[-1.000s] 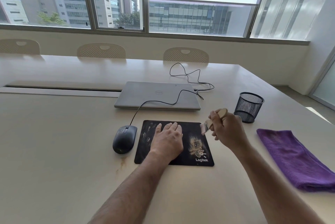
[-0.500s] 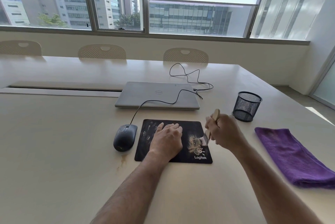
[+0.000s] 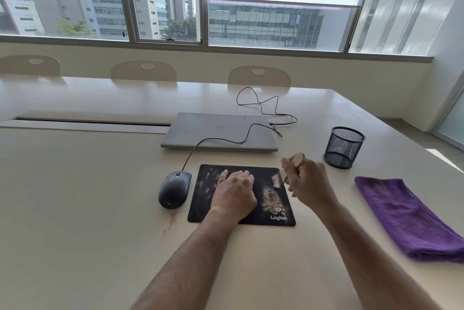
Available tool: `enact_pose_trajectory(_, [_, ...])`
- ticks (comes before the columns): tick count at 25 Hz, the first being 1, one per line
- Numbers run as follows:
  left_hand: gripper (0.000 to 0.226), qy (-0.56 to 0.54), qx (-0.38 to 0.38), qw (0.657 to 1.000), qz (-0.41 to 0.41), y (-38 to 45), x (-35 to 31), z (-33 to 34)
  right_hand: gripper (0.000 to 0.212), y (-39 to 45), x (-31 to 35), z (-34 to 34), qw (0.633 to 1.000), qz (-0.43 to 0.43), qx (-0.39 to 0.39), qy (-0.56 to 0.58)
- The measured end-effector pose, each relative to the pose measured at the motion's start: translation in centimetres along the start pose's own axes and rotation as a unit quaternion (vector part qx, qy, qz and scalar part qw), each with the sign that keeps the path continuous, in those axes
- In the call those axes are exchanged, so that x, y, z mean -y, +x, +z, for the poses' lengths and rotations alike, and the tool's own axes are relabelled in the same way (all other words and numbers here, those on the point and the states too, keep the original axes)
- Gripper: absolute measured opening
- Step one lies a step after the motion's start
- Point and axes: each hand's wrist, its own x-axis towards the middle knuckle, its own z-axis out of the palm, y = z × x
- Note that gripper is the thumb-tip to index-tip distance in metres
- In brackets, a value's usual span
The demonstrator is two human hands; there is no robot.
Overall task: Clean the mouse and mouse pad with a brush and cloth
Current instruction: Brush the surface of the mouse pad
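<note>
Nearest, the left hand (image 3: 234, 194) lay flat, fingers straight, on the black printed mouse pad (image 3: 276, 211) on the pale tabletop (image 3: 75, 209). Just right, the right hand (image 3: 307, 181) gripped a wooden-handled brush (image 3: 297, 159), its bristles at the pad's far right edge. A dark corded mouse (image 3: 174, 189) sat just left of the pad, a folded purple cloth (image 3: 406, 216) well right. Beyond lay a closed silver laptop (image 3: 221, 131).

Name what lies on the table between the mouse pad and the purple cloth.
Head view: only the right hand gripping the brush; otherwise bare table between mouse pad and purple cloth.
</note>
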Motion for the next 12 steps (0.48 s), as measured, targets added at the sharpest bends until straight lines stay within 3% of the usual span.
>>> enact_pose_trajectory(2, [0.035,0.001,-0.002,1.000,-0.001,-0.02,-0.02,0.07,0.040,0.24,0.06,-0.21,0.999,0.005,0.027,-0.020])
enact_pose_trajectory(6, [0.033,0.003,-0.005,1.000,-0.002,0.02,0.00,0.15,0.039,0.10,0.05,-0.05,0.999,0.009,-0.035,0.016])
enact_pose_trajectory(10, [0.034,0.003,-0.003,1.000,-0.001,-0.02,0.00,0.15,0.042,0.20,0.08,0.01,0.999,0.003,0.032,-0.021])
enact_pose_trajectory(12, [0.034,0.000,-0.004,1.000,-0.002,0.01,-0.05,0.07,0.043,0.43,-0.07,-0.25,1.000,0.012,-0.008,0.003])
